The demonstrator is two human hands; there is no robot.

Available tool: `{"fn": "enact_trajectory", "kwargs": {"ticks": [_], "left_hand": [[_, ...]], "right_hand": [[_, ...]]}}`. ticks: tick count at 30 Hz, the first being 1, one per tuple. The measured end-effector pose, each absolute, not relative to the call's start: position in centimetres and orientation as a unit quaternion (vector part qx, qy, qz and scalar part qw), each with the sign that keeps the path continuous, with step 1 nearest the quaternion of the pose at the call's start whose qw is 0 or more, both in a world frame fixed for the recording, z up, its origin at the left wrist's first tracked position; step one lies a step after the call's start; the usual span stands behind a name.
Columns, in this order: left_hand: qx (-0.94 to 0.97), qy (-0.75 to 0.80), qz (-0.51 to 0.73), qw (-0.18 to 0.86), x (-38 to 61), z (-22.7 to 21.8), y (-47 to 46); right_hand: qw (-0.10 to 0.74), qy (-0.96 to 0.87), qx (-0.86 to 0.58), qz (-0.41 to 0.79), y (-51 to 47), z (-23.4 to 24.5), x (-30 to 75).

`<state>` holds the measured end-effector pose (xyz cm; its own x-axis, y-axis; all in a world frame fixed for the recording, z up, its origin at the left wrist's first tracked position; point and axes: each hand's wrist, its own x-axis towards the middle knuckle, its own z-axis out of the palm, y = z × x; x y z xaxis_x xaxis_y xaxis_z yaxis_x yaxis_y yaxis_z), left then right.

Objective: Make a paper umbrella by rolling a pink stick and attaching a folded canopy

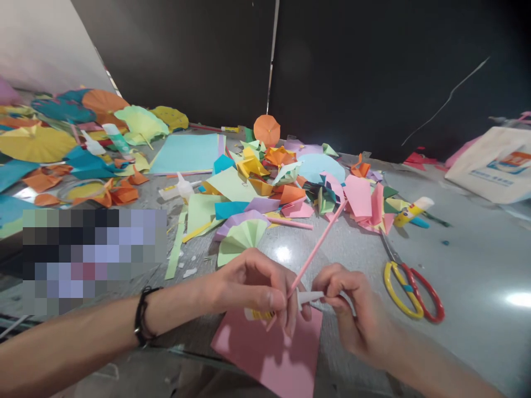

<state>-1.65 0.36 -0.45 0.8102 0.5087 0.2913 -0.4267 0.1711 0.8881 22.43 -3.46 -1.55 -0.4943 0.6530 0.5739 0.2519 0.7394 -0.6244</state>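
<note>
- Head view, grip: my left hand (253,287) is closed around a small glue bottle (259,315), with a pink stick (319,246) pinched against it. The fingers of my right hand (352,309) are closed on the bottle's white nozzle (309,297).
- Location: bottle and stick sit just above a pink sheet (269,354) at the near table edge.
- Handling, my judgement: brace the bottle low in the left fist and turn only the nozzle with the right. Point the tip over the sheet so drips land there, and let the stick lie along the thumb so it does not bend.
- Pink sticks: two, one held and one lying (290,223) among the scraps.
- Scissors (410,287): one pair, with yellow and red loops, well to the right of my hands.
- Glue bottles: three clearly seen, one held, one (182,188) by the green sheets, one (415,211) beyond the scissors.
- Orange paper umbrella (266,130) at the back: one. There are more paper discs far left, too overlapped to count.
- Bracelet (143,318): one, on my left wrist.
</note>
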Motion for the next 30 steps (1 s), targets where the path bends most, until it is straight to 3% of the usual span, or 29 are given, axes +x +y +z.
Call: {"fn": "enact_trajectory", "kwargs": {"ticks": [18,25,30], "left_hand": [[0.546,0.105,0.317,0.768,-1.6,-1.0,0.5],[0.584,0.169,0.306,0.733,-1.7,-1.1,0.6],[0.584,0.168,0.297,0.737,-1.7,-1.0,0.6]], "right_hand": [[0.427,-0.846,-0.314,0.05,-3.3,-0.9,22.7],[0.388,-0.832,-0.373,0.131,-3.0,-0.7,22.6],[0.403,-0.828,-0.38,0.083,-3.1,-0.7,22.3]]}}
